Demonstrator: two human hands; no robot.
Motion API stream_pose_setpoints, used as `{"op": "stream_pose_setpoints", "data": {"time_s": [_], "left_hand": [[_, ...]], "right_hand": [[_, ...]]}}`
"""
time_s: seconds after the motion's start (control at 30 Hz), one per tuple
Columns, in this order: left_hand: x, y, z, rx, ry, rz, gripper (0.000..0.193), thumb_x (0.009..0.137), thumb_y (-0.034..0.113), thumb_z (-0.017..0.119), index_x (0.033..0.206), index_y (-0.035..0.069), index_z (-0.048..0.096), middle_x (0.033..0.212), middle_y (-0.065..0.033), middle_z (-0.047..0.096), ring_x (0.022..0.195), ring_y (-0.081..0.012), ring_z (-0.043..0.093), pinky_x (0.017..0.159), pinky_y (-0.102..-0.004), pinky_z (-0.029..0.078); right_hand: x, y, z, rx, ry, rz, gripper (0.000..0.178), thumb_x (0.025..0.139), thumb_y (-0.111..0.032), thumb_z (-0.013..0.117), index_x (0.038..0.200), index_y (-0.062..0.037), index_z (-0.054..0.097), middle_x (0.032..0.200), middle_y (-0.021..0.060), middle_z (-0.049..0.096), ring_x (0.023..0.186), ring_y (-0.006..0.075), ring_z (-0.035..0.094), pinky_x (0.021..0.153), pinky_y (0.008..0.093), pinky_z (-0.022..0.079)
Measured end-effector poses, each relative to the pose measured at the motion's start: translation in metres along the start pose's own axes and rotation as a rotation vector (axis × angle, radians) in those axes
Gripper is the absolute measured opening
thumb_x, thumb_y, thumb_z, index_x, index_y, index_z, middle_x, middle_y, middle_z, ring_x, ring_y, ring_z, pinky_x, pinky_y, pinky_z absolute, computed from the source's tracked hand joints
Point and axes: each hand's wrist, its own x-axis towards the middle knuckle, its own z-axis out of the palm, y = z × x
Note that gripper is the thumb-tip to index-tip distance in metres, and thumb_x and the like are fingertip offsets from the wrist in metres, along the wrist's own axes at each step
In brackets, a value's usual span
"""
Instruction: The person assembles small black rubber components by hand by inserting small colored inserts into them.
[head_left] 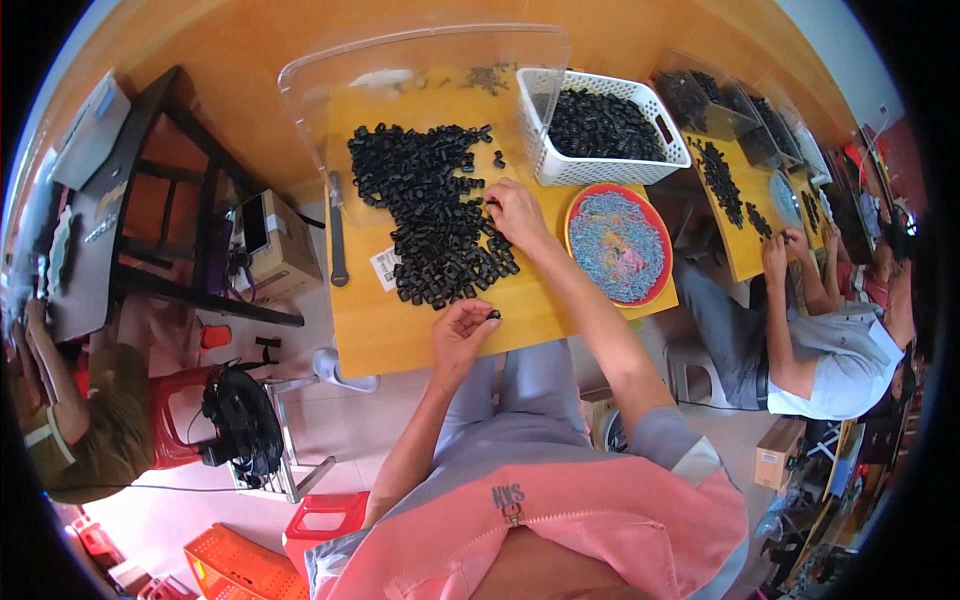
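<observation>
Left hand [458, 330] at the near edge of the yellow board [380, 330], fingers curled in, pinching one small black piece [493, 315] between thumb and fingertips. Right hand [515, 212] reaching into the heap of black pieces [430, 215], fingers bent down onto the right side of the pile; whether anything is gripped there, cannot tell.

Pieces small, probably light and stiff, likely hard plastic; best taken one at a time with a fingertip pinch across the sides. Loosely heaped, so apt to scatter or slide off the board edge if swept.

Just beyond the right hand, a white basket [600, 170] full of more black pieces. Beside it, a red dish [618, 245] of pale thin bits, close to the right forearm. Clear plastic guard [320, 90] standing around the far side of the board. Another person's hands [775, 255] working at a separate board to the right, well apart. Black fan [245, 420] on the floor to the left.
</observation>
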Motion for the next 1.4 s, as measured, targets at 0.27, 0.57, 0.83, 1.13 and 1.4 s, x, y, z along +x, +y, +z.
{"op": "stream_pose_setpoints", "data": {"time_s": [0.27, 0.57, 0.83, 1.13, 1.4], "left_hand": [[0.002, -0.004, -0.004, 0.010, -0.055, -0.016, 0.019, 0.075, -0.005, 0.062, 0.092, 0.000, 0.056, 0.084, -0.0028, 0.059, 0.078, -0.0081, 0.056, 0.072, -0.0202, 0.046], [0.007, 0.020, -0.001, -0.152, 0.040, -0.033, 0.016, 0.077, -0.004, 0.059, 0.093, 0.001, 0.056, 0.083, -0.0047, 0.060, 0.076, -0.0133, 0.060, 0.072, -0.0250, 0.049], [0.003, 0.027, 0.011, -0.118, -0.028, -0.057, 0.017, 0.076, -0.004, 0.061, 0.093, 0.000, 0.057, 0.085, -0.0058, 0.061, 0.076, -0.0130, 0.060, 0.073, -0.0248, 0.049], [-0.003, 0.031, 0.016, -0.074, -0.026, -0.088, 0.017, 0.075, -0.005, 0.062, 0.091, 0.000, 0.058, 0.082, -0.0026, 0.060, 0.074, -0.0080, 0.057, 0.069, -0.0197, 0.047], [-0.003, 0.029, 0.016, -0.002, -0.066, -0.088, 0.016, 0.075, -0.006, 0.061, 0.090, -0.001, 0.059, 0.082, -0.0032, 0.061, 0.074, -0.0068, 0.057, 0.067, -0.0181, 0.046]], "right_hand": [[-0.006, 0.003, -0.012, 0.108, 0.017, -0.026, 0.015, 0.075, -0.003, 0.051, 0.086, -0.0007, 0.062, 0.077, 0.0188, 0.054, 0.075, 0.0367, 0.054, 0.069, 0.0404, 0.045], [-0.098, -0.045, -0.074, 1.137, -0.275, 0.608, 0.015, 0.084, -0.007, 0.054, 0.095, 0.0028, 0.058, 0.086, 0.0082, 0.061, 0.077, 0.0136, 0.060, 0.072, 0.0262, 0.052], [-0.124, -0.075, -0.077, 1.162, -0.128, 0.526, 0.014, 0.083, -0.006, 0.056, 0.095, 0.0018, 0.058, 0.081, 0.0050, 0.059, 0.070, 0.0097, 0.057, 0.067, 0.0232, 0.050], [-0.129, -0.087, -0.071, 0.990, -0.064, 0.433, 0.013, 0.082, -0.002, 0.055, 0.094, 0.0020, 0.060, 0.081, 0.0035, 0.057, 0.066, 0.0083, 0.055, 0.061, 0.0200, 0.046], [-0.132, -0.090, -0.075, 0.602, -0.081, 0.323, 0.012, 0.079, 0.005, 0.056, 0.090, 0.0044, 0.061, 0.078, 0.0062, 0.058, 0.067, 0.0098, 0.058, 0.058, 0.0208, 0.047]]}}
